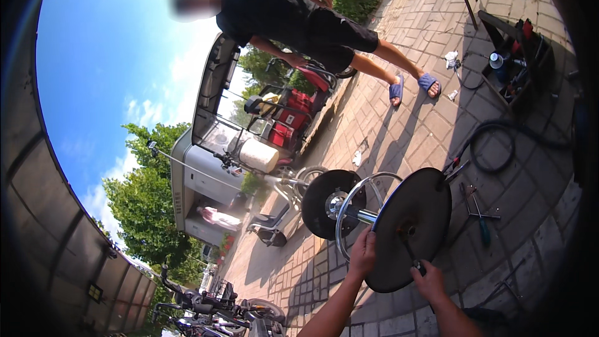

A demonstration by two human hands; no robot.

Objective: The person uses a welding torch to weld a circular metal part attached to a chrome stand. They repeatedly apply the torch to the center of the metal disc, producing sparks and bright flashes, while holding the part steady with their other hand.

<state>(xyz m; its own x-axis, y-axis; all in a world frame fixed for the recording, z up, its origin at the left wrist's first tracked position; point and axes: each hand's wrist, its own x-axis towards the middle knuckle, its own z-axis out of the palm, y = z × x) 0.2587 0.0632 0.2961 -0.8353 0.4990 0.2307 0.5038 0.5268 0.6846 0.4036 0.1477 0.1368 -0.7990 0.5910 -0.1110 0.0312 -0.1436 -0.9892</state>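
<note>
A bar stool lies on its side before me, with a chrome column (363, 214) and a chrome foot ring (342, 244) between two black discs. The near black disc (405, 209) faces me and has a rusty hole at its middle. My left hand (362, 254) is closed on this disc's lower left edge. My right hand (430, 282) grips a dark-handled tool (420, 268), whose thin shaft points toward the hole. Whether the tip touches it, I cannot tell. The far disc (332, 205) has a bright metal hub. Beyond it stands a person in black (299, 19).
On the brick paving (380, 302) to the right lie a green-handled screwdriver (484, 231), pliers (465, 192) and a coiled black hose (493, 143). A dark toolbox (518, 56) stands at the upper right. A red three-wheeler (290, 118), a scooter (274, 218) and bicycles (218, 306) are farther off.
</note>
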